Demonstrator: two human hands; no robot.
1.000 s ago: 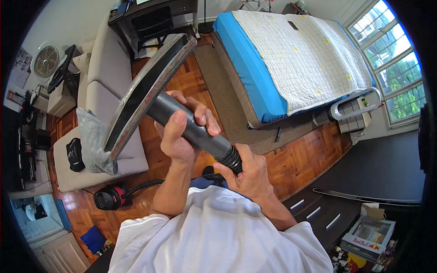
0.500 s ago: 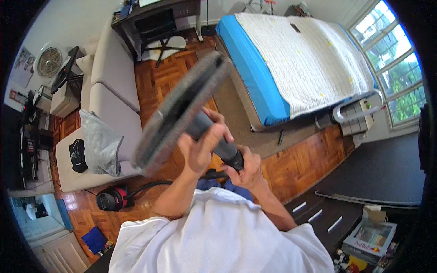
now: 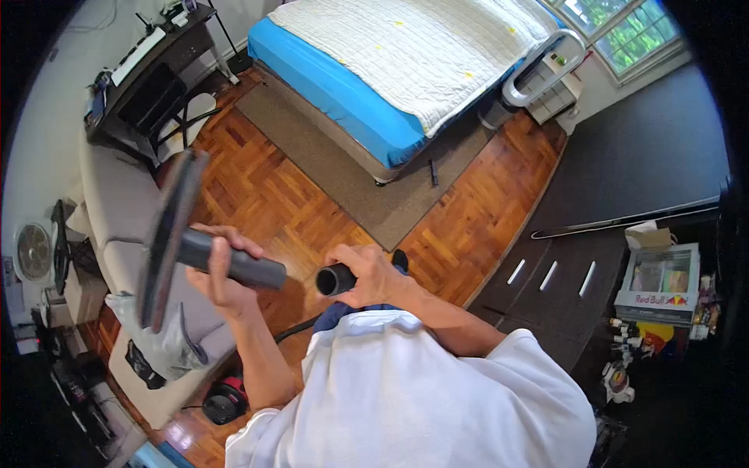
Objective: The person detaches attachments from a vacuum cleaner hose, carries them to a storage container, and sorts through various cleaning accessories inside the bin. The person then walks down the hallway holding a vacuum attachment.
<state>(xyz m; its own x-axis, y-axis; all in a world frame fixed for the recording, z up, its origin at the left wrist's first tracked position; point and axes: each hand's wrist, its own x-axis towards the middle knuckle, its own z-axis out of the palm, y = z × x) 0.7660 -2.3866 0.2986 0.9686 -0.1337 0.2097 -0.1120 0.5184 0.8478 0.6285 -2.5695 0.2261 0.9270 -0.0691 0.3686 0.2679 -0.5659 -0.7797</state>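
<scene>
My left hand [image 3: 221,274] is wrapped round the grey neck of a vacuum floor head [image 3: 168,246], whose long dark base stands on edge, away from me. The neck's free end points right. My right hand [image 3: 374,274] grips a black vacuum hose end [image 3: 335,280], its round opening facing left toward the neck. A gap separates the two parts. Part of the black hose [image 3: 295,331] shows by my leg, and the red and black vacuum canister [image 3: 225,400] sits on the floor at lower left, partly behind my left arm.
A bed with a blue sheet [image 3: 335,82] stands ahead on a brown rug [image 3: 312,168], where a small black object [image 3: 434,173] lies. A beige sofa [image 3: 117,195] lines the left. Dark drawers [image 3: 530,304] and a Red Bull box [image 3: 655,281] are at right.
The floor head has come off the hose end. My left hand has carried it left, while my right hand keeps the hose. The view has turned toward the right.
</scene>
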